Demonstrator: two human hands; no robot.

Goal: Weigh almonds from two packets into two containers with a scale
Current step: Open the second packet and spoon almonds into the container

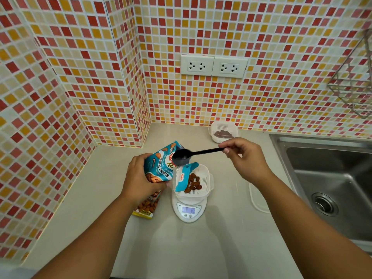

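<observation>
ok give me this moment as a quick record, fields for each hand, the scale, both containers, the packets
left hand: holds teal almond packet, tilted toward scale
right hand: holds black spoon, bowl at packet mouth
scale: display lit, digits unclear
container on scale: holds some almonds
second container: by wall, dark contents
second packet: flat on counter

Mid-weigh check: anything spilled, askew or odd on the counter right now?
No spill shows. One oddity: a torn blue flap of the teal almond packet in the left hand hangs down into the white container on the scale. If it rests there, it might skew the reading.
</observation>
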